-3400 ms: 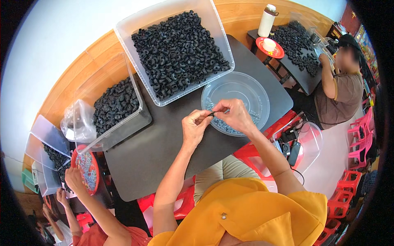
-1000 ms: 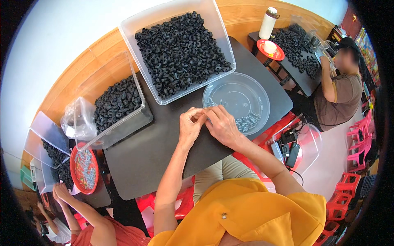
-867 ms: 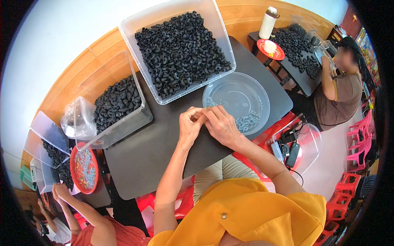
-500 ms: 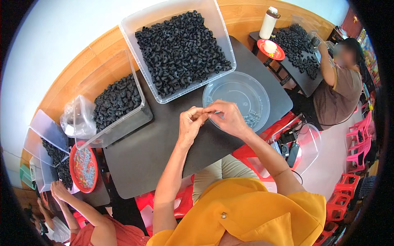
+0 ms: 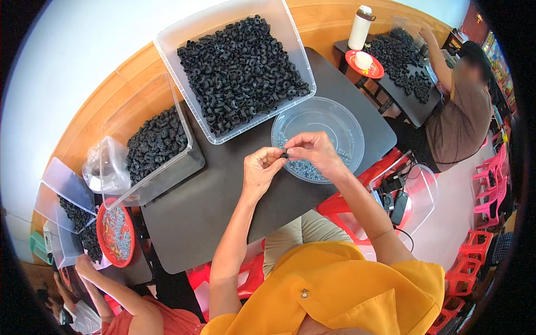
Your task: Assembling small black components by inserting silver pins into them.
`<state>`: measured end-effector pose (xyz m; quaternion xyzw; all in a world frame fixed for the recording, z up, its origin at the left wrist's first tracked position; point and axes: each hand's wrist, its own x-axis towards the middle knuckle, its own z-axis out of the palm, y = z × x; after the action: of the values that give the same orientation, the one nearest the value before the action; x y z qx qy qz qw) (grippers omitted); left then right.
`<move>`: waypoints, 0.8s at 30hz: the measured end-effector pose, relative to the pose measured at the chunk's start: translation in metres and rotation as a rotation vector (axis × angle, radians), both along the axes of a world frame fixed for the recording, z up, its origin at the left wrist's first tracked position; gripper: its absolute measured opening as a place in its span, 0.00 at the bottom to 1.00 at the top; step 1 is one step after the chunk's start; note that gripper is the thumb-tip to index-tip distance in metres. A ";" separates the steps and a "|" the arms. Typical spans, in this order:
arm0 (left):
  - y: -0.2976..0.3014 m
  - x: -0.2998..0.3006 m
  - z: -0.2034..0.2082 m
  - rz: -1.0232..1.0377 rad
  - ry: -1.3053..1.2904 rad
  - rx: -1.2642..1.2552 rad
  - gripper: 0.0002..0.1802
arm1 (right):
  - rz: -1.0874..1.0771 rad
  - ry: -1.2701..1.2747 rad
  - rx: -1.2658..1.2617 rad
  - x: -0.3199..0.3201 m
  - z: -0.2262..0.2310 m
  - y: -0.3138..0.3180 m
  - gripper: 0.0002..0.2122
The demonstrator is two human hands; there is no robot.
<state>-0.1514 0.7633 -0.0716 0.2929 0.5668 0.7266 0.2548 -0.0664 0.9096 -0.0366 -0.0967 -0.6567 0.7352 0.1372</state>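
Over the dark table [image 5: 195,223], my hands meet fingertip to fingertip. A small black plastic part [image 5: 285,154] is pinched between the thumb and fingers of my left hand [image 5: 261,169]. The fingers of my right hand [image 5: 314,152] are closed against the same part; whether they also hold a smaller piece is hidden. Right behind them is a round clear plastic tub [image 5: 349,120] with many small shiny metal pieces [image 5: 304,167] on its bottom. Beyond it stands a large translucent bin [image 5: 304,61] full of black plastic parts [image 5: 240,72].
A second clear bin [image 5: 167,176] of black parts stands at the left, beside a plastic bag [image 5: 109,162]. Further left is a red tray [image 5: 102,237] of metal pieces near a co-worker's hand [image 5: 84,268]. Another person [image 5: 460,123] sits at a table on the right.
The black part between my fingertips now shows, and my right hand's fingers have shifted slightly. More metal pieces show in the round tub. The co-worker at right has raised an arm.
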 end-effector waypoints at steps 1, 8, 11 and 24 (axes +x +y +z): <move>0.000 0.000 0.000 -0.007 -0.010 0.009 0.08 | 0.017 0.007 -0.018 -0.001 -0.002 0.001 0.05; 0.000 -0.002 -0.005 0.000 -0.003 -0.004 0.08 | 0.012 -0.006 0.083 -0.003 -0.007 0.000 0.05; -0.001 -0.002 -0.006 0.008 0.016 -0.057 0.08 | -0.018 0.037 0.104 -0.004 -0.013 0.000 0.05; -0.001 0.000 -0.004 -0.066 -0.026 -0.009 0.08 | 0.018 -0.058 0.206 0.005 -0.001 0.004 0.05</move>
<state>-0.1516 0.7626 -0.0759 0.3008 0.5567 0.7191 0.2871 -0.0616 0.9132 -0.0374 -0.0975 -0.7334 0.6618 0.1209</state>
